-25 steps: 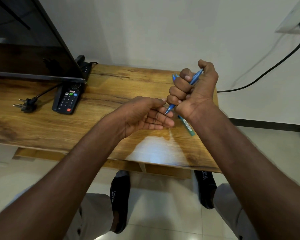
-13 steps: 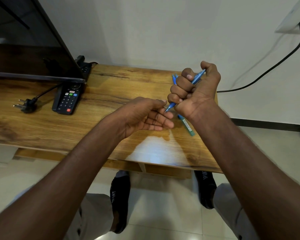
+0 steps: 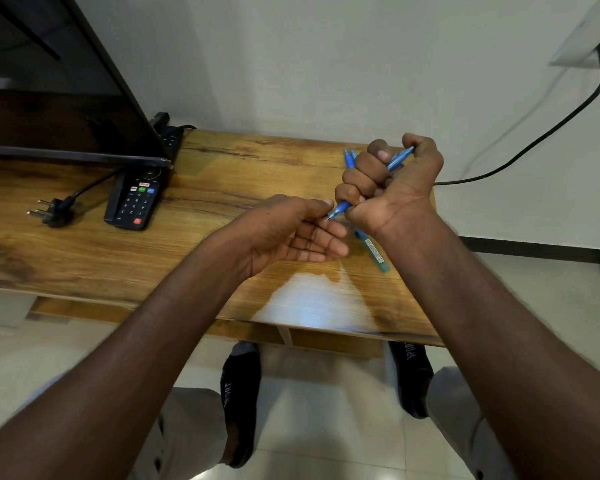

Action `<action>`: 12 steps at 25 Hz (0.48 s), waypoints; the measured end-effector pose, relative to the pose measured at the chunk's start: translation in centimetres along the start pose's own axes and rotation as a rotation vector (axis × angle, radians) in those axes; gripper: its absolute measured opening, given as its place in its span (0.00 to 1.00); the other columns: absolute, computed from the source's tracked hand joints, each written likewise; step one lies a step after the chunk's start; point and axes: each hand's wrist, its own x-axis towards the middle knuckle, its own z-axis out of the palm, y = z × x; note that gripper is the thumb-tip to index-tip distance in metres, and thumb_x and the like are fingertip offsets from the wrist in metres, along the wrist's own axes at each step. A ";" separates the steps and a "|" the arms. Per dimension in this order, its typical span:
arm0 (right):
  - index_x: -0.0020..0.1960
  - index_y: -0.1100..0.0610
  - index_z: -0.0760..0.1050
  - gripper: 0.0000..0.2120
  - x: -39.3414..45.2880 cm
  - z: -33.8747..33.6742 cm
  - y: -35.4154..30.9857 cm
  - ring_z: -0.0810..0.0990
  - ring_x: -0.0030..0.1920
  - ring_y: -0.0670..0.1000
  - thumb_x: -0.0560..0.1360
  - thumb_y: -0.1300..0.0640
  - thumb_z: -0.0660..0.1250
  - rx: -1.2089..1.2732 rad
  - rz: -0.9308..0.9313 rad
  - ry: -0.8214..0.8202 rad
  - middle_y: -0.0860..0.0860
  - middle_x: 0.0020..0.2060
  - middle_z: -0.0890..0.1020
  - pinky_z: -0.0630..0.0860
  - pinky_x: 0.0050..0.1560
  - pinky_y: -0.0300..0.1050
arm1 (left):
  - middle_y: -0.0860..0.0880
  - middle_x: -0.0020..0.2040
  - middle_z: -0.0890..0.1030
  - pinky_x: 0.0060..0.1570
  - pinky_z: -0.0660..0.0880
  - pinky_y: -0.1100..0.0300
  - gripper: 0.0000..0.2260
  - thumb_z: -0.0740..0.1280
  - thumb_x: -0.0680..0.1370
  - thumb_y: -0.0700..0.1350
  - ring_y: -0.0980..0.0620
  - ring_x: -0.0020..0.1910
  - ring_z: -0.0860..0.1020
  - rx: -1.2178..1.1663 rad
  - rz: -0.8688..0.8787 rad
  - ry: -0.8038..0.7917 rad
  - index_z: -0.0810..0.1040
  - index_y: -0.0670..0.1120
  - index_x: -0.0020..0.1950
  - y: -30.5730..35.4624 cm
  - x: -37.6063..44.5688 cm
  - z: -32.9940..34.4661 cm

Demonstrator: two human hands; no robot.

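starting at the bottom of the frame, your socked feet (image 3: 241,393) stand on pale tiles under the front edge of the table (image 3: 222,174). above them your arms reach in to the middle right of the frame. your right hand (image 3: 392,188) is a closed fist wrapped round a blue pen (image 3: 341,209), held above the table with its point slanting down and left. your left hand (image 3: 291,230) lies open beside it, palm turned toward you, fingers loosely straight, holding nothing; the pen's point sits right at the thumb and forefinger, though whether it touches skin can't be told.

just under the right wrist a teal pen (image 3: 374,252) lies flat on the wood, and beyond the fist the ends of two blue pens (image 3: 349,156) show. at centre left lie a remote (image 3: 136,199) and a loose plug (image 3: 52,213), below a dark screen (image 3: 49,98) in the upper left. a cable (image 3: 534,140) runs down the wall at the upper right.

as a judgement: you look to be trying the point of one pen against your fingers — that pen is up and gripped, the check itself not yet finished, and the other pens wait on the table, so most of the work is probably left.
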 end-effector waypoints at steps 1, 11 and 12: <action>0.29 0.53 0.64 0.23 0.0 0.0 0.0 0.51 0.21 0.48 0.78 0.41 0.56 0.018 0.018 0.000 0.46 0.22 0.56 0.53 0.26 0.39 | 0.39 0.51 0.88 0.50 0.84 0.56 0.19 0.62 0.86 0.54 0.48 0.49 0.88 0.000 0.000 -0.002 0.86 0.41 0.53 0.0 0.0 0.0; 0.28 0.53 0.63 0.22 0.3 -0.2 -0.1 0.51 0.21 0.48 0.78 0.45 0.54 0.059 0.044 0.024 0.46 0.22 0.55 0.53 0.26 0.38 | 0.38 0.50 0.88 0.47 0.84 0.57 0.20 0.62 0.86 0.55 0.48 0.48 0.88 -0.016 0.006 0.011 0.87 0.42 0.53 0.0 0.0 -0.1; 0.28 0.53 0.63 0.22 0.3 -0.2 -0.1 0.51 0.20 0.48 0.78 0.46 0.53 0.079 0.052 0.022 0.46 0.22 0.55 0.53 0.25 0.38 | 0.38 0.50 0.88 0.47 0.84 0.57 0.20 0.62 0.86 0.55 0.48 0.48 0.88 -0.017 0.006 0.011 0.87 0.42 0.53 0.0 0.0 -0.1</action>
